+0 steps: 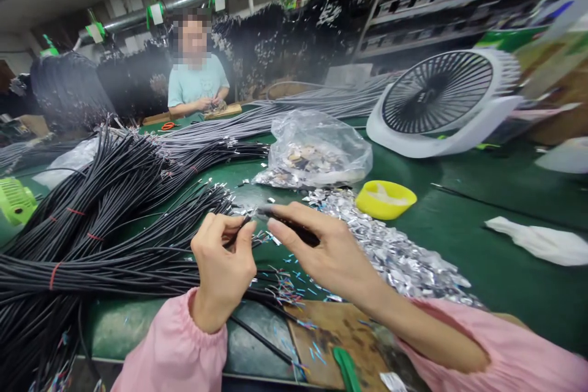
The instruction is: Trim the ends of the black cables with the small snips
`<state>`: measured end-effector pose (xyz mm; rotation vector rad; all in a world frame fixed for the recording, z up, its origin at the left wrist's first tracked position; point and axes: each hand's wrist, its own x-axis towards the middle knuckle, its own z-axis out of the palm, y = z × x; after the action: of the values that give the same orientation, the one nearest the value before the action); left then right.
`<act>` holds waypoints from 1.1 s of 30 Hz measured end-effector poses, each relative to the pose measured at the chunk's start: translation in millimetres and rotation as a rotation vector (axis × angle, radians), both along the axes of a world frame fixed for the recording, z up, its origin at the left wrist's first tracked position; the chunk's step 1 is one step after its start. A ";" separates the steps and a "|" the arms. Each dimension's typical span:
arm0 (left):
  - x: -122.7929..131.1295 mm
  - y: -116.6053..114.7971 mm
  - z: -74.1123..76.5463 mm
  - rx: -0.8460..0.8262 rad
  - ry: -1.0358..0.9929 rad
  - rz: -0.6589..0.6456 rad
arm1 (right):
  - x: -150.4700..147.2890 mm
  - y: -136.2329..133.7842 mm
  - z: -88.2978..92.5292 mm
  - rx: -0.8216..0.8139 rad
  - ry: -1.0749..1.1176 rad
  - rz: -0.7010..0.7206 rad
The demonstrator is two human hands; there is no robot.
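Note:
My left hand (pixel 225 260) pinches the end of a black cable (pixel 239 231) between thumb and fingers. Close beside it on the right, my right hand (pixel 328 251) is closed around a dark, slim object (pixel 305 233), mostly hidden under the fingers; its kind cannot be made out. The right fingertips are slightly blurred. Below the hands, several black cables with stripped coloured wire ends (pixel 287 286) lie on the green table (pixel 459 220). Tied bundles of black cables (pixel 124 196) spread out left of my left hand.
A pile of silvery foil scraps (pixel 404 257) lies right of the hands, with a yellow bowl (pixel 386 200) and clear plastic bag (pixel 319 153) behind. A white fan (pixel 441 98) stands back right. A green-handled item (pixel 345 369) lies in front. A co-worker (pixel 197 86) sits across.

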<state>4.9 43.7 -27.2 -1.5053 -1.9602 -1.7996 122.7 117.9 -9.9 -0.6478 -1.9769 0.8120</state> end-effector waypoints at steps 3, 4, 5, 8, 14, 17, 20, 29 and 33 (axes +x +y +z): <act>-0.1 -0.4 -0.2 -0.003 0.002 0.000 | 0.4 -0.5 -0.7 0.023 -0.012 0.040; 0.0 -0.7 0.0 -0.003 0.002 0.001 | 0.5 -0.6 -0.5 0.022 -0.006 0.040; 0.2 -0.9 0.1 -0.005 0.001 0.000 | 0.7 -0.7 -0.2 0.019 -0.004 0.038; 1.5 -1.1 -0.1 -0.014 0.002 -0.007 | 1.1 -0.5 0.8 0.019 -0.021 0.038; 0.9 0.0 -1.0 -0.002 0.016 0.002 | 1.7 1.7 0.2 0.048 -0.063 0.011; -6.1 0.8 4.1 -0.077 -0.029 -0.082 | 2.6 2.5 0.3 0.058 -0.099 -0.022; -13.6 2.0 10.7 -0.215 -0.186 -0.260 | 3.1 2.6 1.0 0.039 -0.127 -0.024; -5.9 1.5 2.4 -0.033 0.053 -0.145 | 2.0 4.0 5.4 -0.206 0.032 0.015; -6.8 1.3 1.8 -0.034 0.162 -0.159 | 2.6 2.2 6.6 -0.187 0.057 0.085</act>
<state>-1.9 45.0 -25.4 -1.8017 -1.8521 -1.6466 125.3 120.0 -3.3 -0.6443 -1.9025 1.0649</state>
